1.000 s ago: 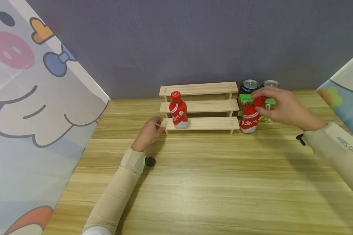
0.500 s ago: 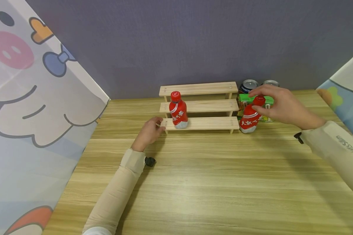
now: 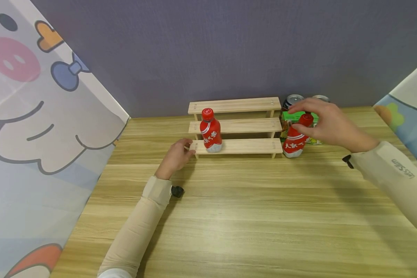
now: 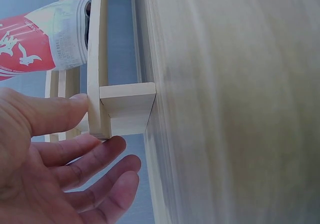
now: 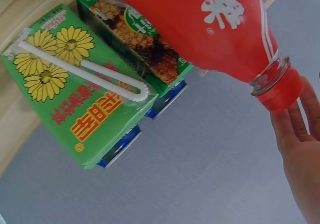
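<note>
1. Left hand sits at the left end of the wooden rack; the left wrist view shows straight fingers touching the lowest step's end, nothing gripped.
2. One red bottle stands upright on the lowest step, near its left end; that one looks placed.
3. Right hand is at the second red bottle, which stands tilted on the tabletop just off the rack's right end; thumb and fingers curl about its cap and neck, so I read it as pinched at the top, though the right wrist view shows only fingertips beside the cap.
4. Behind it, toward the tabletop's far edge: green drink cartons and two cans, all off the rack.
5. My judgement: one bottle shelved, the second in hand but not yet on a step; cartons and cans untouched; upper two steps bare.
</note>
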Tool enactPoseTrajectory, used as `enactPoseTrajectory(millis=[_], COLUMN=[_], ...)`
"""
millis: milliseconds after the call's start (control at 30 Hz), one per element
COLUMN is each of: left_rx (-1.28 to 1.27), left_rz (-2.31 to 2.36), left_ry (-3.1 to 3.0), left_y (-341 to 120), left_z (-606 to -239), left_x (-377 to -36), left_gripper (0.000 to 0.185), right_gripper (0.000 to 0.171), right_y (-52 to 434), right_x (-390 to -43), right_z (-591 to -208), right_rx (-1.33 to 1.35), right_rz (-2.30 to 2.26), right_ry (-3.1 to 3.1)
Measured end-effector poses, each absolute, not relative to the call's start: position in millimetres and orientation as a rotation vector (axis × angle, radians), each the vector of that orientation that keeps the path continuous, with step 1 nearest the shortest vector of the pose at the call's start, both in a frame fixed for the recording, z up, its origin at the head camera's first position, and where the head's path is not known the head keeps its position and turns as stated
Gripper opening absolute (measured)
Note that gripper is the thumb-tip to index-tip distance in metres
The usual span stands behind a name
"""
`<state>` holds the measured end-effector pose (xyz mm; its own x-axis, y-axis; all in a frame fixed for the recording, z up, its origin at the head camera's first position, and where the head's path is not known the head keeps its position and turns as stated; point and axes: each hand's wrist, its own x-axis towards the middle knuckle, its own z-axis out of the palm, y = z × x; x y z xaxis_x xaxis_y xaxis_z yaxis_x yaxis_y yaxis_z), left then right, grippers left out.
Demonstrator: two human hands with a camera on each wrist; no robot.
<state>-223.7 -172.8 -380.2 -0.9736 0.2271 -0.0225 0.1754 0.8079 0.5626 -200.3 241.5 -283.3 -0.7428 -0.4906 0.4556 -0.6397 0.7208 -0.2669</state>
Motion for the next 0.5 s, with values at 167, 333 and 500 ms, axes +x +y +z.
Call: enactPoseTrajectory(millis=[167,333,500], left_rx=[0.311,0.306,0.299], left_rz=[0.892,0.888,0.884], left_ry=[2.899,2.896,2.891], left_y=[-173,-172,-173], left_z=[-380,-379,-379], left_x=[-223,-223,-222], left_gripper=[0.041,0.041,0.041], right_gripper=[0.038,0.038,0.037], right_y=[237,232,227], right_x=[-199,-200,-201], right_z=[-281,-280,-280], right_rx=[0.890,0.904,0.928], right_rz=[0.634,0.650,0.663], right_ry=[-2.588,-2.574,-2.552])
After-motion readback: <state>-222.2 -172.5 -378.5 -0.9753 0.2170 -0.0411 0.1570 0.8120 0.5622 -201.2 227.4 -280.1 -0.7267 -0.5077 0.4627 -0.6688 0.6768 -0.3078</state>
